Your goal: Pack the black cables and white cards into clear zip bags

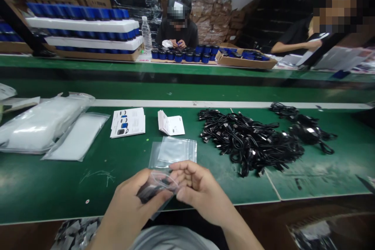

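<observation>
We're pinching the bag [150, 190] in our left grip [131, 199], ideally spreading it wide, our right grip [202, 191] sitting half-curled at its three o'clock, hold unclear.

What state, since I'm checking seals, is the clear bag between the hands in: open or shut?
Open: the rim of the clear bag bows into a rounded loop between the left hand and right hand.
</observation>
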`<action>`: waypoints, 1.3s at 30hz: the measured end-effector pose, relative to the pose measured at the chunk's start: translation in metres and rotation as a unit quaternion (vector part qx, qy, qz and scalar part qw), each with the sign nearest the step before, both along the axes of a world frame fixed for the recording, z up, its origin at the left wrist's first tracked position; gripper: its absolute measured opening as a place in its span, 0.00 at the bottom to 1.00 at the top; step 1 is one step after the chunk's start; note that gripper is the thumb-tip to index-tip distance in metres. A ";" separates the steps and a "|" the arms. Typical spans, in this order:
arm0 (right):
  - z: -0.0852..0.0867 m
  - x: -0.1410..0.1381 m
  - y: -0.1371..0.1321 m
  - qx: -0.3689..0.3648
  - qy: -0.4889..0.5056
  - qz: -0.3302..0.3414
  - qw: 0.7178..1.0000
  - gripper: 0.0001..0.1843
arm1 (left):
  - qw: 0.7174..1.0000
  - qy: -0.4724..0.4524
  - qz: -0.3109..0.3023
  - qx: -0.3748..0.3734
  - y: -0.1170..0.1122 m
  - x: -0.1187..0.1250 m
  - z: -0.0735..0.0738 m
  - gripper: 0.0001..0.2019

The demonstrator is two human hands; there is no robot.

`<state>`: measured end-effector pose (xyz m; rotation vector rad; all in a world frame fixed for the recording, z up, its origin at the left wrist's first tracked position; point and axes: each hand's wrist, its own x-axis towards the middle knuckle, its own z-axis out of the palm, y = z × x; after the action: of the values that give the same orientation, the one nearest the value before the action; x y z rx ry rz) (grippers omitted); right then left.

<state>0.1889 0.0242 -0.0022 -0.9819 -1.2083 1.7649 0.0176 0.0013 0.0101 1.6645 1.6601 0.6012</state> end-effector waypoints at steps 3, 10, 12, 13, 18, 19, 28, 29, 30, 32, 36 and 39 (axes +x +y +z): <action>-0.002 0.001 -0.004 0.034 -0.071 -0.027 0.996 0.07 | 0.996 -0.064 0.058 0.008 -0.001 0.006 -0.002 0.10; -0.002 0.002 0.000 0.090 -0.154 -0.094 0.980 0.08 | 0.982 -0.156 0.105 -0.014 0.002 0.000 -0.007 0.13; 0.000 0.003 0.000 0.103 -0.160 -0.092 0.977 0.08 | 0.978 -0.158 0.134 -0.001 0.002 -0.001 -0.006 0.13; 0.001 0.003 0.000 0.106 -0.162 -0.094 0.977 0.07 | 0.977 -0.160 0.143 0.004 0.002 -0.002 -0.005 0.13; 0.002 0.005 0.000 0.147 -0.191 -0.105 0.965 0.07 | 0.984 -0.128 0.112 0.047 0.004 -0.007 -0.009 0.10; 0.002 0.005 0.000 0.161 -0.200 -0.108 0.961 0.08 | 0.986 -0.119 0.097 0.059 0.005 -0.008 -0.010 0.10; -0.002 -0.002 0.000 0.187 -0.142 -0.080 0.969 0.07 | 0.972 -0.159 0.151 0.084 0.002 0.004 -0.008 0.10; -0.003 -0.005 -0.001 0.187 -0.124 -0.087 0.971 0.08 | 0.972 -0.164 0.148 0.084 0.002 0.005 -0.010 0.11; -0.005 -0.008 -0.002 0.184 -0.107 -0.102 0.972 0.08 | 0.973 -0.166 0.137 0.086 0.002 0.007 -0.012 0.11; -0.011 -0.017 -0.005 0.171 -0.086 -0.153 0.969 0.10 | 0.978 -0.155 0.101 0.095 0.002 0.010 -0.018 0.13; -0.023 -0.034 -0.017 0.167 -0.088 -0.190 0.963 0.08 | 0.975 -0.091 0.085 0.184 -0.003 0.020 -0.029 0.14; -0.027 -0.041 -0.024 0.217 -0.118 -0.166 0.955 0.06 | 0.951 -0.043 0.088 0.292 -0.008 0.025 -0.033 0.11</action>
<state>0.1480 -0.0002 -0.0290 -1.0728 -1.4071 1.0809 0.0430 -0.0069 -0.0233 1.8581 1.6735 1.3373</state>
